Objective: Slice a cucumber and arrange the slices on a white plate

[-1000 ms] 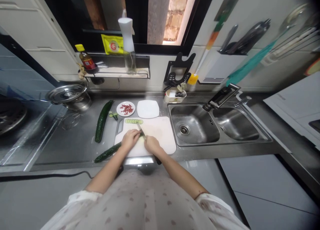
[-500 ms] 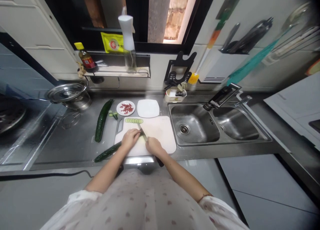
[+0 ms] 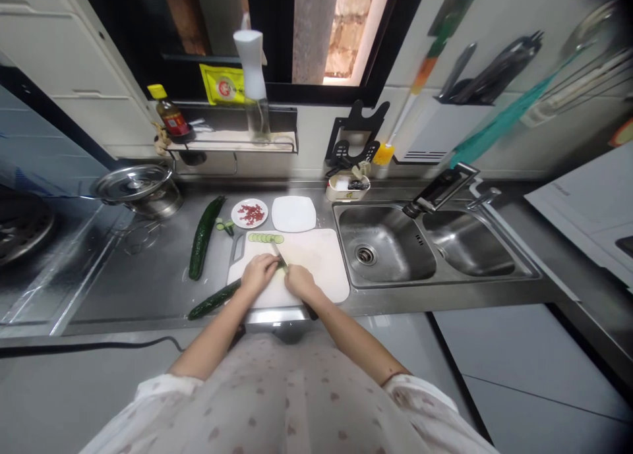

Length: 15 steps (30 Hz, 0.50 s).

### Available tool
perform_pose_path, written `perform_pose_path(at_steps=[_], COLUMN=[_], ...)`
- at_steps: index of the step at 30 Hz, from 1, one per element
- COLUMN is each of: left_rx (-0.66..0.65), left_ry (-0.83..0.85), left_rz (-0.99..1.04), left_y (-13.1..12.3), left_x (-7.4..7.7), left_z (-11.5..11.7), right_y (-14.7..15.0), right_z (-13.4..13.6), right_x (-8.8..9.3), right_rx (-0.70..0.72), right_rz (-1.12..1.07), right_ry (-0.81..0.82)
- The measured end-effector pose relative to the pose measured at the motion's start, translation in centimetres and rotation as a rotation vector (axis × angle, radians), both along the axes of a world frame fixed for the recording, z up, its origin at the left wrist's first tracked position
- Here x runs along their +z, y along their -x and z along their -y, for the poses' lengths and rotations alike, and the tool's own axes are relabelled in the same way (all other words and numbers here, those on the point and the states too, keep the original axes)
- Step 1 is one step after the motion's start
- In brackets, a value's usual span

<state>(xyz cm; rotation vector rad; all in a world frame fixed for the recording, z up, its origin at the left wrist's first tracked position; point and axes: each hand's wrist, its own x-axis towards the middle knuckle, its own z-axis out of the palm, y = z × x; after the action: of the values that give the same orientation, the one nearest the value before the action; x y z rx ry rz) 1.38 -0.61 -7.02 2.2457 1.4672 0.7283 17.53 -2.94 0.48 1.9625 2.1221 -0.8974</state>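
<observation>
On the white cutting board [image 3: 326, 263], my left hand [image 3: 259, 273] is closed over a cut cucumber [image 3: 212, 300], whose uncut end sticks out past the board's lower left edge. My right hand [image 3: 299, 283] grips a kitchen knife [image 3: 279, 253], its blade beside the left fingertips at the cucumber's cut end. A pale green slice [image 3: 281, 271] lies partly hidden between the hands. Along the board's top edge runs a row of overlapping cucumber slices [image 3: 266, 238]. A second, whole cucumber [image 3: 204, 240] rests on the counter to the left, near some cucumber end pieces [image 3: 225, 226].
Behind the board stand a plate of chopped red pieces [image 3: 250, 213] and a white square plate [image 3: 293, 213]. To the right is a double sink [image 3: 386, 243] with a faucet [image 3: 440, 190]. A lidded steel pot [image 3: 143, 190] sits at the back left.
My right hand and the knife have shifted slightly to the left, closer to my left hand. The left hand stays on the cucumber, almost unmoved.
</observation>
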Motion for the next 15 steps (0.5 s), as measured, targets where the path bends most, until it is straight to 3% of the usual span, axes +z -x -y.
perform_pose_path(at_steps=[15], left_rx=[-0.011], left_ry=[0.008], left_rz=[0.007], left_y=[-0.1], left_x=[-0.2], left_z=[-0.1], right_y=[-0.9], right_z=[1.5], right_x=[-0.3], right_rx=[-0.017], right_rz=[0.005], right_ry=[0.019])
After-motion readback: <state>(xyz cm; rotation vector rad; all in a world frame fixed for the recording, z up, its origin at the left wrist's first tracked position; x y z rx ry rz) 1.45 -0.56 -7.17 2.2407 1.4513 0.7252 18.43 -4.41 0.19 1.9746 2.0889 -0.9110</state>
